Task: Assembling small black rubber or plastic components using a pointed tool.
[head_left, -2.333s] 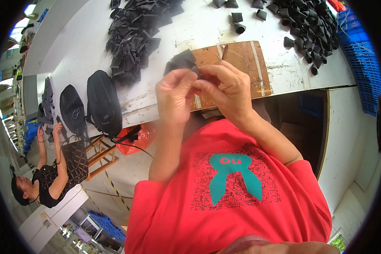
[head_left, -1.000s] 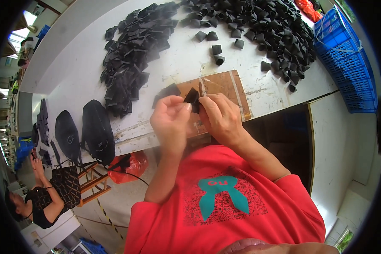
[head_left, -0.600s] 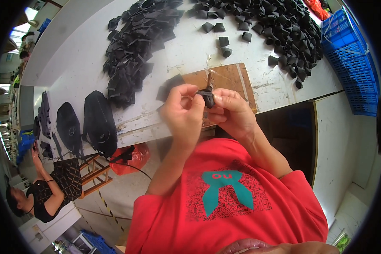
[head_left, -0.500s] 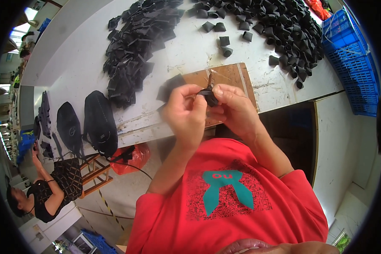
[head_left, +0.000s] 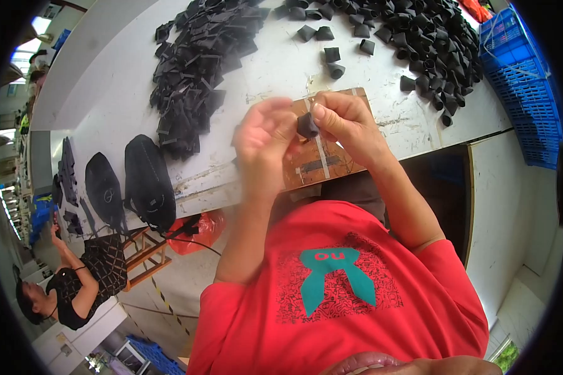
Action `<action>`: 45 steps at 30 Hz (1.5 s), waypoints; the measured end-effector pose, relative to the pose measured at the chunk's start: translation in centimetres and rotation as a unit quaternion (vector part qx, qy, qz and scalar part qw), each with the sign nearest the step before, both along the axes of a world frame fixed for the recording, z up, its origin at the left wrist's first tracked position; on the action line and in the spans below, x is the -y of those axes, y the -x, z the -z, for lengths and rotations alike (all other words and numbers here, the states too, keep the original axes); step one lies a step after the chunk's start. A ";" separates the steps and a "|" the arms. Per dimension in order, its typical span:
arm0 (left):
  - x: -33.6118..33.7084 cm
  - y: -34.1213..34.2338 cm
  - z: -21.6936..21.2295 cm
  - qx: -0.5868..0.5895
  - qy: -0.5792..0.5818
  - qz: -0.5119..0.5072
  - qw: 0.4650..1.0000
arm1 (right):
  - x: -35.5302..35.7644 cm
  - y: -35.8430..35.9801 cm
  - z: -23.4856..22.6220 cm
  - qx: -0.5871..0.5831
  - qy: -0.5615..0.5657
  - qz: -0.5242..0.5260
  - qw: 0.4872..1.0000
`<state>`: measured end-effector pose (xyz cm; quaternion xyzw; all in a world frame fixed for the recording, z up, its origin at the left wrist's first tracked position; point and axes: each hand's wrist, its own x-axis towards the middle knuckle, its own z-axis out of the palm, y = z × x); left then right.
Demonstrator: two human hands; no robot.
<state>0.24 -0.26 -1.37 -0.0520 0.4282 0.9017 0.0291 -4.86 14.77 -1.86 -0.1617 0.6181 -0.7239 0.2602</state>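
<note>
A small black tube-shaped fabric piece (head_left: 307, 125) is pinched between the thumb and fingers of my right hand (head_left: 353, 128), above a brown board (head_left: 306, 177) at the table's front edge. Just left of the piece is my left hand (head_left: 263, 134), its fingers smeared by motion; whether it touches the piece I cannot tell. A heap of flat black fabric pieces (head_left: 200, 69) lies beyond my left hand. Farther right spreads a large pile of black tube-shaped pieces (head_left: 435, 53), with a few loose ones (head_left: 332, 55) nearer the board.
At the left end of the white table (head_left: 256, 81) lie two long black padded items (head_left: 149, 181). Below them hangs a red plastic bag (head_left: 200, 232) near a wooden stool (head_left: 145, 256). A blue crate (head_left: 520, 87) stands at the right. Another person (head_left: 75, 281) sits at far left.
The black piece, crumpled between both hands before, now shows as an open tube in my right hand. My left hand has shifted up and left, and a dark flat piece beside it no longer shows.
</note>
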 end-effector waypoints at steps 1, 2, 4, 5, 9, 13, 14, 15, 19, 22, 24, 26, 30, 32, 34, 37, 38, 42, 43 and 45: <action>-0.8 0.1 -0.2 -0.074 0.134 -0.086 0.985 | 0.1 -0.3 -0.2 0.001 0.000 0.002 1.000; -1.3 0.3 -0.4 -0.146 0.262 -0.169 0.939 | 0.3 -0.8 -0.5 -0.073 -0.026 0.107 0.991; -0.3 0.7 -1.0 -0.191 0.294 -0.159 0.923 | 0.3 -1.6 -1.1 -0.144 -0.052 0.210 0.966; 0.0 0.8 -1.2 -0.227 0.334 -0.123 0.907 | 0.2 -1.9 -1.4 -0.239 -0.074 0.202 0.947; -0.6 -0.1 -1.3 -0.201 0.263 -0.120 0.936 | 0.9 -2.4 -2.1 -0.391 -0.123 0.203 0.889; -1.0 -0.4 -1.4 -0.121 0.037 -0.179 0.976 | 1.8 -2.3 -2.5 -0.475 -0.154 0.244 0.832; -1.2 -0.6 -1.5 -0.098 -0.010 -0.172 0.980 | 1.8 -2.2 -2.5 -0.509 -0.164 0.257 0.805; -1.3 -0.7 -1.4 -0.100 -0.005 -0.176 0.979 | 1.7 -2.0 -2.5 -0.509 -0.163 0.257 0.805; -1.4 -1.1 -0.7 -0.121 0.056 -0.182 0.974 | 1.1 -1.6 -1.0 -0.520 -0.136 0.233 0.810; -1.2 -1.2 0.1 -0.123 0.123 -0.207 0.963 | 1.3 -1.7 -0.5 -0.518 -0.129 0.237 0.811; -1.2 -0.7 -0.4 -0.129 0.147 -0.194 0.961 | 1.2 -1.8 -0.6 -0.520 -0.137 0.240 0.808; -0.5 -0.5 -0.9 -0.109 0.209 -0.135 0.963 | 0.8 -1.9 -0.6 -0.501 -0.163 0.222 0.820; 0.2 -0.2 -0.6 -0.116 0.362 -0.075 0.922 | 0.5 -1.9 -2.0 -0.458 -0.198 0.178 0.848; 0.3 -0.3 -0.3 -0.096 0.351 -0.086 0.927 | 0.7 -1.7 -1.8 -0.525 -0.191 0.197 0.806; -0.1 -0.4 -0.9 -0.018 0.281 -0.050 0.958 | 0.7 -1.7 -1.9 -0.507 -0.186 0.199 0.818; 0.0 -0.4 -0.9 0.028 0.196 -0.031 0.980 | 0.9 -1.8 -1.6 -0.486 -0.178 0.205 0.831; 0.2 -0.4 -0.8 0.030 0.196 -0.035 0.980 | 1.0 -1.7 -1.5 -0.482 -0.174 0.211 0.833; 1.2 -0.3 -0.1 0.104 -0.063 0.061 0.991 | 1.1 -1.9 -1.9 -0.473 -0.178 0.197 0.840; 1.4 -0.2 0.3 0.113 -0.216 0.111 0.963 | 1.1 -2.0 -2.0 -0.468 -0.178 0.198 0.842; 1.1 -0.1 1.6 0.133 -0.351 0.138 0.917 | 1.0 -2.0 -1.8 -0.472 -0.191 0.202 0.837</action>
